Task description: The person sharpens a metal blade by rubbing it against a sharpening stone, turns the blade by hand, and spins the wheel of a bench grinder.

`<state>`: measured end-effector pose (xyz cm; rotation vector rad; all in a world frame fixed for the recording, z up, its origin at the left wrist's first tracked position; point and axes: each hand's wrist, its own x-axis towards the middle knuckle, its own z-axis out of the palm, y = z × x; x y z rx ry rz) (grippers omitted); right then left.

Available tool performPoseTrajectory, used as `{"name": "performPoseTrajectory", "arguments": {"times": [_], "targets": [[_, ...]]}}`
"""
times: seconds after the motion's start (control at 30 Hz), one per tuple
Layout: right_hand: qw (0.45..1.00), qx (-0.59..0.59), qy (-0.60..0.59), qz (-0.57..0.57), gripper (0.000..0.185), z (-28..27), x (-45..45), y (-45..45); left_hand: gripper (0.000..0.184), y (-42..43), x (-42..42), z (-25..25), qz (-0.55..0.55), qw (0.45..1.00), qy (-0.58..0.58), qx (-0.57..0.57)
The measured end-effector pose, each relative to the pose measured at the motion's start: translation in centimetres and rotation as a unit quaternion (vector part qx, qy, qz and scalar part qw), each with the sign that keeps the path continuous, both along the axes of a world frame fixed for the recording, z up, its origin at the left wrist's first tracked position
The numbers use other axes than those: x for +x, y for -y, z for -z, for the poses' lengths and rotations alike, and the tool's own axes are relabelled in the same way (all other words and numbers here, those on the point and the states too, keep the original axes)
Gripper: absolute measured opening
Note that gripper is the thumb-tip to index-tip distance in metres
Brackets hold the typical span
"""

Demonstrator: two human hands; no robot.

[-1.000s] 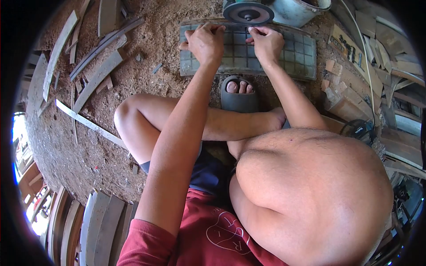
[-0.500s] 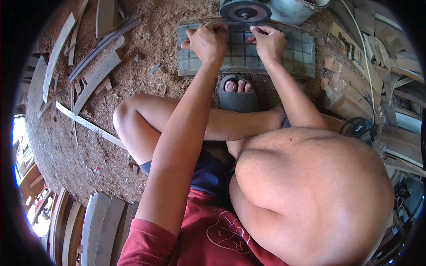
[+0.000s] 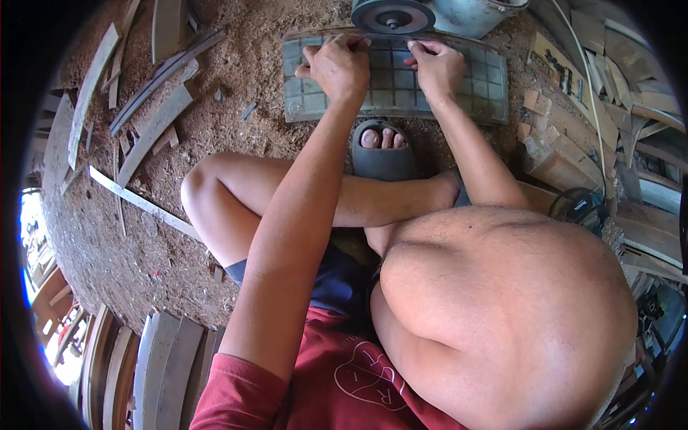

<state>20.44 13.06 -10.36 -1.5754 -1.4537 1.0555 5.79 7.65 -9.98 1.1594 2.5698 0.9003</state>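
1. From where I stand, the gridded panel (image 3: 394, 80) is in front of the seated person, just beyond the sandal (image 3: 382, 162).
2. Its long axis runs from the person's left to right, crosswise to the body; the short ends face out to either side, one long edge toward the person.
3. The left hand (image 3: 345, 72) is over the panel's left half, thumb and forefinger drawn together, pointing inward to the right. I can't tell whether anything is pinched there.
4. The right hand (image 3: 438, 70) mirrors it, fingers bent, tips pointing left; I can't tell if they grip something small.
5. A gap separates the hands, and I can't make out whether either touches the panel.
6. Just past the far edge sits a round grinding wheel (image 3: 393, 17), its flat face toward the person, with a bucket (image 3: 469, 20) beside it.
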Motion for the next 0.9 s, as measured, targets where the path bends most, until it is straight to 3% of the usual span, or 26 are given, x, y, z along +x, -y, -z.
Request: {"name": "performPoseTrajectory", "arguments": {"times": [0.1, 0.67, 0.9], "targets": [[1.0, -0.002, -0.003, 0.005, 0.022, 0.1, 0.2, 0.0, 0.018, 0.0, 0.4, -0.4, -0.004, 1.0, -0.015, 0.006], [0.999, 0.007, -0.042, 0.02, 0.02, 1.4, 1.4, -0.7, 0.018, -0.4, 1.7, -0.5, 0.001, 1.0, 0.015, 0.003], [1.0, 0.003, -0.008, 0.022, 0.019, 0.5, 2.1, -0.7, 0.025, -0.8, 2.4, 0.0, -0.004, 1.0, 0.002, 0.001]]}}
